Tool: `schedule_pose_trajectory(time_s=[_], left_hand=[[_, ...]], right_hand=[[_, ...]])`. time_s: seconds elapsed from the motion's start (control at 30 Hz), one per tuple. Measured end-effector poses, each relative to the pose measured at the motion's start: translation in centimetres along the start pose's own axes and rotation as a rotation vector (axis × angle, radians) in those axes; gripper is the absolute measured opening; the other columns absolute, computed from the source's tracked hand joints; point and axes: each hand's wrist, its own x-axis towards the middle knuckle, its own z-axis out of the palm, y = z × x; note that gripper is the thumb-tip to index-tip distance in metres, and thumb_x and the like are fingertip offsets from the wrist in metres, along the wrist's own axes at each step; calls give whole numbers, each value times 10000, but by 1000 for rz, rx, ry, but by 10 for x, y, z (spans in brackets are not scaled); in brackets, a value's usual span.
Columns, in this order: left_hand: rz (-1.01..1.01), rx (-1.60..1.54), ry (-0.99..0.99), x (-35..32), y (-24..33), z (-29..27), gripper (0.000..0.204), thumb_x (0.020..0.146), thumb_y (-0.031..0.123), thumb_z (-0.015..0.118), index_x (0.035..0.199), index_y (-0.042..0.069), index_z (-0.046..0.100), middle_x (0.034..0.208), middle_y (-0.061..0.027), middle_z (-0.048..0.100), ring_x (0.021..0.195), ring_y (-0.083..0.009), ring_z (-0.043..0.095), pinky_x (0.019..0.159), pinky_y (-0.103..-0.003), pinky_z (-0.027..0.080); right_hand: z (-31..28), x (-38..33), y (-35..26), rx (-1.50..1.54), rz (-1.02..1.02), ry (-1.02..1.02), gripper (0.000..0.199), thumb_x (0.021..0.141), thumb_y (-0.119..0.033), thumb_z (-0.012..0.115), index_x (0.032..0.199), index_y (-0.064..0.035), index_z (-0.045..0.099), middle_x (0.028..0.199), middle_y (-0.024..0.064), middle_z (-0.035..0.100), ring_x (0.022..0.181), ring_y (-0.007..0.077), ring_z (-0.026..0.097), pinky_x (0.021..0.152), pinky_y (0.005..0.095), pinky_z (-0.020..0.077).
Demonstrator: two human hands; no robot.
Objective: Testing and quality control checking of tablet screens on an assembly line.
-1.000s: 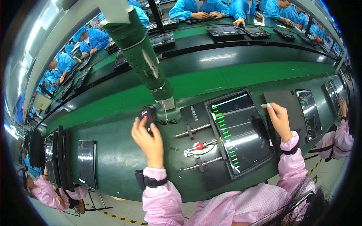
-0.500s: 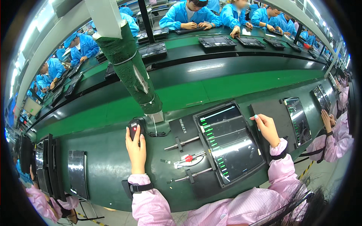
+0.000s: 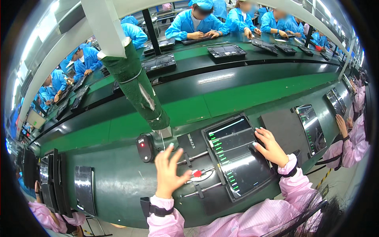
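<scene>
A lit display panel [image 3: 244, 158] with green marks down its left side lies in a black test fixture [image 3: 215, 203]. My right hand [image 3: 272, 148] is at the panel's upper right edge, fingers spread, its fingertips over or on the glass; I cannot tell whether they touch. Over the fixture's left side hovers my left hand [image 3: 169, 173], fingers apart and holding nothing. Beside its fingertips are metal guide rods [image 3: 193, 157] and a red knob [image 3: 197, 173] on a clamp. A black mouse [image 3: 145, 148] with a red light sits on the green bench, left of the fixture.
A green-wrapped post [image 3: 136, 87] rises behind the mouse. Another panel [image 3: 310, 128] leans on a black block [image 3: 280, 122] at right, near a co-worker's hand [image 3: 342, 125]. At left lie a dark panel [image 3: 84, 189] and upright stacked panels [image 3: 49, 177]. Workers in blue sit across the conveyor.
My left hand has let go of the mouse and moved right, to the fixture's rods. My right hand has come left and down onto the panel's right edge, its fingers spreading.
</scene>
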Motion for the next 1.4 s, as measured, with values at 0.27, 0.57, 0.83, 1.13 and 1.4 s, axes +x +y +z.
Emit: schedule_pose_trajectory(time_s=[0.27, 0.57, 0.83, 1.13, 1.4], left_hand=[[135, -94, -82, 9, 23, 14, 503, 557, 181, 707, 1043, 113, 596, 1212, -118, 475, 1030, -306, 474, 896, -421, 370], [205, 0, 282, -16, -8, -4, 348, 736, 230, 449, 1022, 49, 532, 1018, -125, 571, 902, -266, 518, 840, -404, 367], [98, -81, 394, -17, -17, 6, 515, 899, 445, 261, 1047, 7, 490, 984, -164, 569, 896, -295, 514, 829, -394, 368], [54, -108, 384, -15, -17, 9, 446, 894, 412, 319, 1051, 27, 482, 1001, -146, 565, 898, -296, 516, 833, -408, 351], [65, -97, 361, -12, -14, 10, 424, 901, 378, 327, 1059, 16, 480, 1020, -155, 553, 909, -302, 513, 827, -409, 350]], right_hand=[[-1, 2, 0, 291, 154, -24, 413, 893, -174, 470, 1247, 36, 437, 1312, 194, 424, 1300, 280, 296, 1046, 342, 248], [-3, -7, -11, 162, 77, -50, 520, 897, -188, 459, 1351, -12, 279, 1354, 173, 376, 1283, 273, 326, 1065, 402, 200], [2, -16, -19, 648, 226, 40, 585, 898, -92, 440, 1403, -58, 147, 1384, 223, 299, 1293, 298, 303, 1062, 372, 199], [-4, -23, -25, 840, 219, 72, 625, 873, -36, 410, 1419, -95, 113, 1267, 187, 464, 1213, 223, 403, 1032, 333, 243], [-30, -22, -14, 1442, 250, 62, 706, 856, -189, 458, 1428, -195, 45, 1293, 207, 420, 1221, 284, 389, 1036, 387, 244]])
